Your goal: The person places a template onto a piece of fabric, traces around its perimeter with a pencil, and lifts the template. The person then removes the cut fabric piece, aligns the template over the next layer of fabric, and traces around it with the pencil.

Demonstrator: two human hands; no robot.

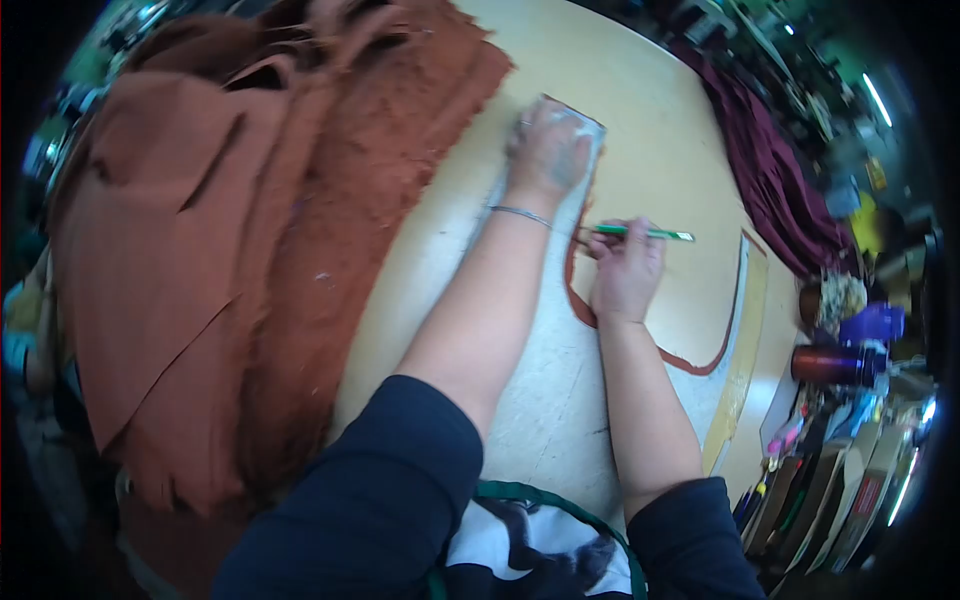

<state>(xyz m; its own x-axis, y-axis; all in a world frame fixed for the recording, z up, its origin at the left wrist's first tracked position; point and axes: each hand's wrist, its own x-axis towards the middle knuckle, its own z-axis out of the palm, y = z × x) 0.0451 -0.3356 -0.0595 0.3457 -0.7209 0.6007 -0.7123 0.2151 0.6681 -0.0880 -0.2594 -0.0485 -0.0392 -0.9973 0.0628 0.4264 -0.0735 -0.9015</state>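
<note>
Head view: tabletop (650, 130), pale yellow, far edge curved. Brown cloth pile (180, 280), layered, on its left side. Pale grey template (520, 400), centre, lying flat; long axis running away from the body, narrow end pointing far and slightly right; deep curved cut-out on its right side. Maroon cloth (760, 170), along the right edge. Brown cloth border (580, 310), showing from under the template along the cut-out. Left hand (553, 150), palm down on the narrow end; fingers blurred, cannot tell whether apart or together. Right hand (628, 275), over the cut-out, fingers clamped on a green pen (672, 235). Pen nearly crosswise, pale end pointing right. Red label (868, 495), on a carton at lower right, writing too small to read.
</note>
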